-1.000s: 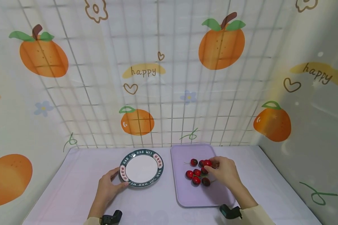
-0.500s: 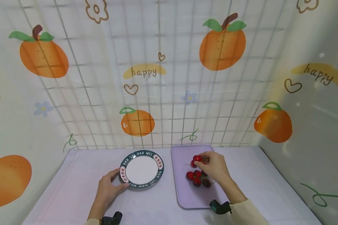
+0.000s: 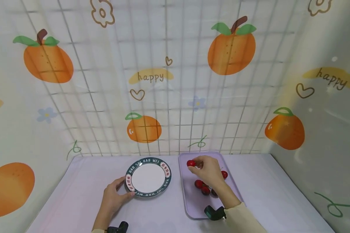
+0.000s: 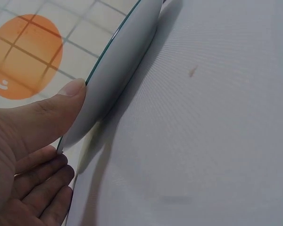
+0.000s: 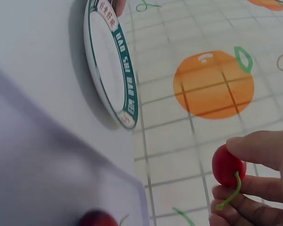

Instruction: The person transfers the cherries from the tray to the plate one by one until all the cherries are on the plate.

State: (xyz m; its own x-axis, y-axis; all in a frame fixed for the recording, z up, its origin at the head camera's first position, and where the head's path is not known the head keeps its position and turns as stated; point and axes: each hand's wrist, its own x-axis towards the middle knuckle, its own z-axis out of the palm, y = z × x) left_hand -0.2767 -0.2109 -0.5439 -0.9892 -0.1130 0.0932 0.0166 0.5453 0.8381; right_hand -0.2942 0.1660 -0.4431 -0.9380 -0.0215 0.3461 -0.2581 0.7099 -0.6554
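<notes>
Cherry (image 3: 191,163), one: pinched by the right hand (image 3: 207,171), above the tray (image 3: 196,207) near its eleven o'clock; glossy skin could slip from a light hold. Plate (image 3: 148,178), one: gripped by the left hand (image 3: 113,198) at eight o'clock; heavy pressure there might tip it.

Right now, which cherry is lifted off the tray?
The cherry that the right hand pinches between thumb and fingers; the other visible cherries lie on the tray.

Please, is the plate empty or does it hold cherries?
Empty. In the head view, the plate shows a bare white middle; one cherry is pinched in the right hand.
</notes>
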